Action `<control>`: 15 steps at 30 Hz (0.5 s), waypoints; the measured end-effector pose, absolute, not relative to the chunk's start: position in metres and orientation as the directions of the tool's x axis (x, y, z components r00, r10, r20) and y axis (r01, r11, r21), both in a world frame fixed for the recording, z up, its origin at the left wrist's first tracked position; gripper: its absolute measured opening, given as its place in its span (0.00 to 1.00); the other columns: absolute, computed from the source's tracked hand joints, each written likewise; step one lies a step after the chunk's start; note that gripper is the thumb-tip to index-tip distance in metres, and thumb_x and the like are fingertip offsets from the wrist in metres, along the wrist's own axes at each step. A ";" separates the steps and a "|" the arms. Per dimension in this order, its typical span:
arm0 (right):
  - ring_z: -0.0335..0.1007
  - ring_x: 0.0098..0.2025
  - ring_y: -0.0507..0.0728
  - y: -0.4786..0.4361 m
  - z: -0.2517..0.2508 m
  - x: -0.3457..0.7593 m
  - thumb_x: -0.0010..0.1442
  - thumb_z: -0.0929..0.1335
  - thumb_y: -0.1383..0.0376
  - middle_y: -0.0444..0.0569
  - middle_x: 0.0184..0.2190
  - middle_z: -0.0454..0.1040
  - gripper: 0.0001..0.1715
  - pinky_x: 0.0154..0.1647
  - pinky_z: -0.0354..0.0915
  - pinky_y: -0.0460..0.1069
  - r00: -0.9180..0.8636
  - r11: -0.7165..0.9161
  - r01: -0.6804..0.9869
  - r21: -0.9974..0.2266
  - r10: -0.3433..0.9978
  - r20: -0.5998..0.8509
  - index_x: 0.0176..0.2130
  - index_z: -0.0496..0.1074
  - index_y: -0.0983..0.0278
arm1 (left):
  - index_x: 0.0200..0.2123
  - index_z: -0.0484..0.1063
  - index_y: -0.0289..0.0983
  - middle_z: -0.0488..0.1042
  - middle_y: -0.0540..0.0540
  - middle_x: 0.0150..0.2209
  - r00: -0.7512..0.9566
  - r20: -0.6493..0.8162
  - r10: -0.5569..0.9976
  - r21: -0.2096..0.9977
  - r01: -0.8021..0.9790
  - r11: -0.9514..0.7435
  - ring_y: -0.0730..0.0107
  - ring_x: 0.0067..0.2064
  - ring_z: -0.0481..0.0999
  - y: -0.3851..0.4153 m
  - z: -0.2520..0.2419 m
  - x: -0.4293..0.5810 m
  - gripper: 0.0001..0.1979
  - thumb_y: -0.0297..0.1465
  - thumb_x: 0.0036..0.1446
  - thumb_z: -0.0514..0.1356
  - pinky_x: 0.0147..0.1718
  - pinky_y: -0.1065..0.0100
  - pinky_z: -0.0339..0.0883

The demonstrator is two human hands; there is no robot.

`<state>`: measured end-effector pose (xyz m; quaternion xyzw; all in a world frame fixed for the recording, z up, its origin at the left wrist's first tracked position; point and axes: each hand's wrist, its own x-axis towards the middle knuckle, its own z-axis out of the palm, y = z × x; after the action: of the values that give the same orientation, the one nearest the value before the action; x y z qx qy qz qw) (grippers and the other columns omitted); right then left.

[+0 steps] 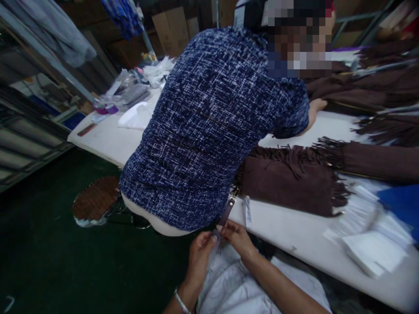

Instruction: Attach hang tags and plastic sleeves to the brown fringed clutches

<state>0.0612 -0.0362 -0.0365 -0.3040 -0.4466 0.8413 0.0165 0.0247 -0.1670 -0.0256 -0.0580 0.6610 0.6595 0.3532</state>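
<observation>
My left hand is closed in a pinch on a thin, see-through plastic strip. Close beside it, my right hand pinches the lower end of a dark brown strap. The strap runs up to a metal clasp at the corner of a brown fringed bag, which lies flat on the white table. Whether the strip and the strap touch between my fingertips is too small to make out. A narrow white tag lies near the strap.
A co-worker in a dark blue patterned top leans over the table, one hand at more brown fringed pieces. White papers and plastic sleeves lie at right. A round brown stool stands left. Tape rolls sit behind.
</observation>
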 end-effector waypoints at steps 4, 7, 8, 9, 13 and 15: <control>0.56 0.21 0.48 -0.032 -0.028 0.062 0.37 0.76 0.50 0.39 0.18 0.65 0.24 0.24 0.54 0.45 -0.797 -0.630 0.287 -0.722 0.262 -0.545 0.21 0.66 0.64 | 0.34 0.75 0.33 0.79 0.42 0.34 -0.726 -0.551 0.412 0.821 -0.561 0.108 0.67 0.33 0.75 -0.157 -0.021 0.017 0.13 0.36 0.49 0.66 0.36 0.67 0.66; 0.60 0.23 0.49 -0.031 -0.025 0.061 0.41 0.74 0.47 0.42 0.20 0.68 0.25 0.26 0.56 0.45 -0.738 -0.633 0.299 -0.714 0.321 -0.594 0.24 0.69 0.65 | 0.31 0.73 0.33 0.78 0.44 0.29 -0.715 -0.566 0.410 0.815 -0.559 0.150 0.69 0.30 0.74 -0.160 -0.020 0.010 0.12 0.35 0.48 0.66 0.34 0.69 0.65; 0.60 0.24 0.49 -0.032 -0.024 0.060 0.43 0.74 0.46 0.42 0.20 0.69 0.26 0.26 0.57 0.45 -0.710 -0.639 0.296 -0.710 0.349 -0.611 0.24 0.70 0.65 | 0.31 0.73 0.33 0.78 0.44 0.28 -0.718 -0.565 0.407 0.821 -0.541 0.185 0.69 0.30 0.73 -0.164 -0.021 0.008 0.11 0.35 0.47 0.66 0.33 0.69 0.64; 0.61 0.24 0.49 -0.033 -0.024 0.059 0.43 0.73 0.45 0.43 0.20 0.69 0.26 0.26 0.57 0.45 -0.684 -0.651 0.288 -0.702 0.373 -0.627 0.24 0.70 0.66 | 0.30 0.73 0.33 0.78 0.45 0.28 -0.723 -0.561 0.403 0.826 -0.517 0.225 0.69 0.30 0.73 -0.169 -0.022 0.005 0.11 0.35 0.47 0.67 0.33 0.70 0.64; 0.60 0.23 0.49 -0.038 -0.027 0.057 0.43 0.75 0.48 0.43 0.20 0.69 0.24 0.25 0.56 0.44 -0.646 -0.697 0.249 -0.672 0.397 -0.652 0.25 0.70 0.66 | 0.30 0.73 0.33 0.77 0.46 0.27 -0.741 -0.539 0.401 0.840 -0.440 0.316 0.69 0.29 0.73 -0.187 -0.024 0.002 0.12 0.36 0.47 0.67 0.32 0.70 0.64; 0.58 0.22 0.48 -0.039 -0.027 0.058 0.42 0.75 0.49 0.42 0.19 0.68 0.24 0.25 0.55 0.44 -0.650 -0.703 0.253 -0.665 0.385 -0.655 0.24 0.69 0.65 | 0.31 0.73 0.34 0.77 0.45 0.28 -0.747 -0.528 0.404 0.848 -0.440 0.296 0.69 0.30 0.73 -0.187 -0.023 0.004 0.12 0.37 0.48 0.66 0.33 0.70 0.64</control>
<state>0.0583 -0.0391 -0.0274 -0.4161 -0.3834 0.8235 0.0401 0.0043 -0.1868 -0.0227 -0.0123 0.7222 0.5932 0.3556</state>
